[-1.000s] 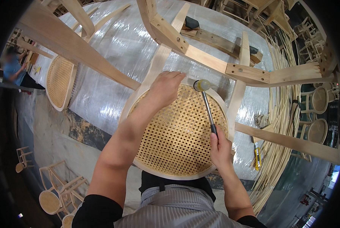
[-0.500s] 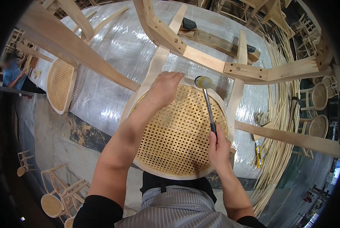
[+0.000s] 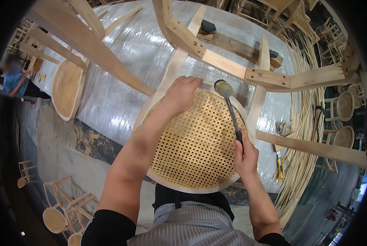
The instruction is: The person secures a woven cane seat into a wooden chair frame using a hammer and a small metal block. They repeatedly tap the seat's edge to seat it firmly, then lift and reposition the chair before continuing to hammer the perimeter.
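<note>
**Cane seat being tapped at its far rim**

A round cane seat (image 3: 198,141) is being worked at the centre of the frame, set in an upturned pale wooden chair frame (image 3: 269,78) whose legs are spreading toward the top and right. The left hand (image 3: 181,94) is being pressed on the seat's upper edge, its fingers curled down over the rim where the webbing meets the wood. A hammer (image 3: 230,108) is being gripped by the right hand (image 3: 245,156), the fingers closed round the dark handle, and its head is being held just at the upper right of the rim, close beside the left hand.

The webbing is lying flat and whole across the opening, so the weaving is judged done; seating of the edge appears to be in hand at the top, and how much of the rim is left cannot be told.

A second caned seat (image 3: 66,88) is lying at the upper left on the plastic-covered table (image 3: 130,53), and cane strands (image 3: 304,135) are hanging at the right.
</note>
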